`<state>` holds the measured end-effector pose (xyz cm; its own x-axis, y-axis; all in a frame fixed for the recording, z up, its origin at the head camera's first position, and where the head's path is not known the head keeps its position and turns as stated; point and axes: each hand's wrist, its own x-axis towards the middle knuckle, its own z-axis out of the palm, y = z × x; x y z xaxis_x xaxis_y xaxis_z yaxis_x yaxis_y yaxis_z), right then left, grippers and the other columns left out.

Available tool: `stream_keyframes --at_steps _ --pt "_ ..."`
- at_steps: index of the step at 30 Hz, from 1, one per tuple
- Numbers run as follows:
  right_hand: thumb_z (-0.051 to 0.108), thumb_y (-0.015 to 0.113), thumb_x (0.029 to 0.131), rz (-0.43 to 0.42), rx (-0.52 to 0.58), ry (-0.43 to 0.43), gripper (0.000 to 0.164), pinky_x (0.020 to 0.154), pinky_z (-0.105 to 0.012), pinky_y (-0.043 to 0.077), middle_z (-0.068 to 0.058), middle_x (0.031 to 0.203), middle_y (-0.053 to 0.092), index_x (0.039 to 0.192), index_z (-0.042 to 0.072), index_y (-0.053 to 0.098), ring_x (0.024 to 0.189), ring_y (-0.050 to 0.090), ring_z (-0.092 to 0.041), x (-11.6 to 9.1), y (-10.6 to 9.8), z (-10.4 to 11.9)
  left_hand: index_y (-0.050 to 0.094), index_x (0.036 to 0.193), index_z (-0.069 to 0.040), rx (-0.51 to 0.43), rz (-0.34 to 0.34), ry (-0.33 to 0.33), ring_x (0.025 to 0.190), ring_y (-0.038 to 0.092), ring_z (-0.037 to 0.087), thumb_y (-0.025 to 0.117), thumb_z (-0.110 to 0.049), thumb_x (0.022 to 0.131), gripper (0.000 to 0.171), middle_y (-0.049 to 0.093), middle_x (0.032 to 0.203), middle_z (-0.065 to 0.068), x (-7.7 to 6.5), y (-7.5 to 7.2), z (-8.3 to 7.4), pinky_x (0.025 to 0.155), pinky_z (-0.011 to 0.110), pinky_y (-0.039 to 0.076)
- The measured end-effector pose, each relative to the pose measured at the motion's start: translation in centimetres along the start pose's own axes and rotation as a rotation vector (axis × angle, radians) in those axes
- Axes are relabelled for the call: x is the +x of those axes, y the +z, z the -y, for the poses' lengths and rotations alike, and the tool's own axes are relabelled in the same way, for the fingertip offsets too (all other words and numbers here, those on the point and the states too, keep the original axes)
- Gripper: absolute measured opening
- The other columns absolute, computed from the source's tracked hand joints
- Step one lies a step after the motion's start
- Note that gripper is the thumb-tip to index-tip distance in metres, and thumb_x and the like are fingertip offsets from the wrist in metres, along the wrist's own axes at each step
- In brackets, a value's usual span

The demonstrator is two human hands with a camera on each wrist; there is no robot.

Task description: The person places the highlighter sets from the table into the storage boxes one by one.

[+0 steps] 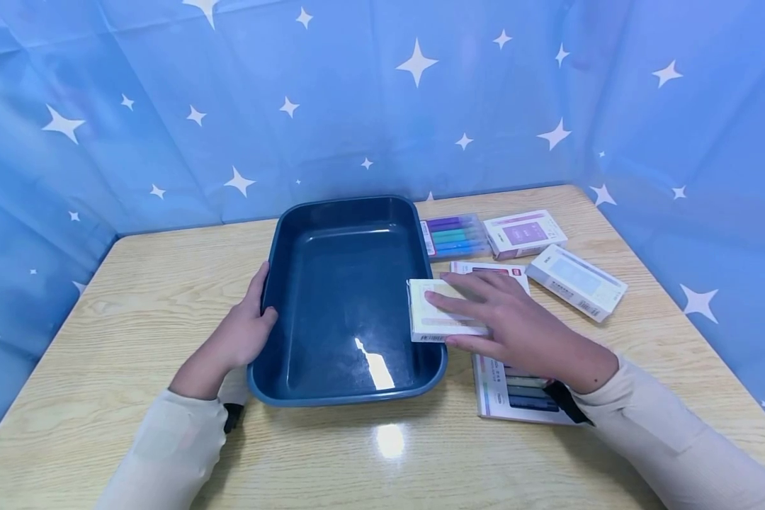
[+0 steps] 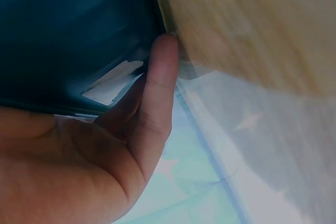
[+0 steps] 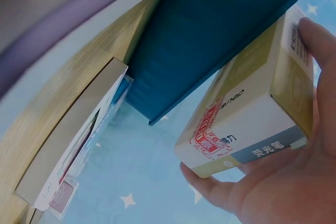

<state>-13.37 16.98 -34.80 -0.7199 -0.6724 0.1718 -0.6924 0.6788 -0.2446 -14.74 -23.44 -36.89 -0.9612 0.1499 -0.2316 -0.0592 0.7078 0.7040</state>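
A dark blue plastic tray (image 1: 350,304) stands on the wooden table, with nothing inside it. My left hand (image 1: 245,333) holds its left side, thumb over the rim and fingers along the outer wall; the left wrist view shows those fingers (image 2: 160,72) against the wall. Above the tray's right rim, my right hand (image 1: 497,322) grips a white and yellow highlighter box (image 1: 430,312) between thumb and fingers. In the right wrist view the box (image 3: 231,124) shows a red stamp and Chinese lettering. Beneath that hand, a pack of markers (image 1: 494,389) is partly hidden.
A clear case of coloured pens (image 1: 455,237) lies beside the tray's far right corner. To its right are a white and purple box (image 1: 525,232) and a white and pale blue box (image 1: 576,280). Starry blue cloth (image 1: 331,92) hangs around the table (image 1: 166,283).
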Motion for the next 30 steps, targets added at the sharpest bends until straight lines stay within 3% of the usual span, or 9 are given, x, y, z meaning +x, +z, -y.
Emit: stream_keyframes --at_steps 15,30 --pt "0.047 0.058 0.099 0.022 -0.006 0.018 0.061 0.111 -0.063 0.032 -0.006 0.165 0.028 0.154 0.04 0.035 0.145 0.031 -0.035 -0.04 0.17 0.27 -0.016 0.16 -0.026 -0.003 -0.006 0.01 0.113 0.063 0.049 0.029 -0.015 0.105 0.072 0.025 0.158 0.034 -0.05 0.09 0.03 0.075 0.049 0.06" --pt "0.048 0.061 0.096 -0.019 -0.017 -0.007 0.062 0.11 -0.061 0.035 -0.013 0.157 0.038 0.153 0.04 0.038 0.14 0.039 -0.035 -0.19 0.31 0.19 -0.017 0.16 -0.027 0.002 -0.003 0.004 0.112 0.064 0.047 0.03 -0.016 0.105 0.072 0.025 0.158 0.034 -0.05 0.05 -0.05 0.076 0.05 0.06"
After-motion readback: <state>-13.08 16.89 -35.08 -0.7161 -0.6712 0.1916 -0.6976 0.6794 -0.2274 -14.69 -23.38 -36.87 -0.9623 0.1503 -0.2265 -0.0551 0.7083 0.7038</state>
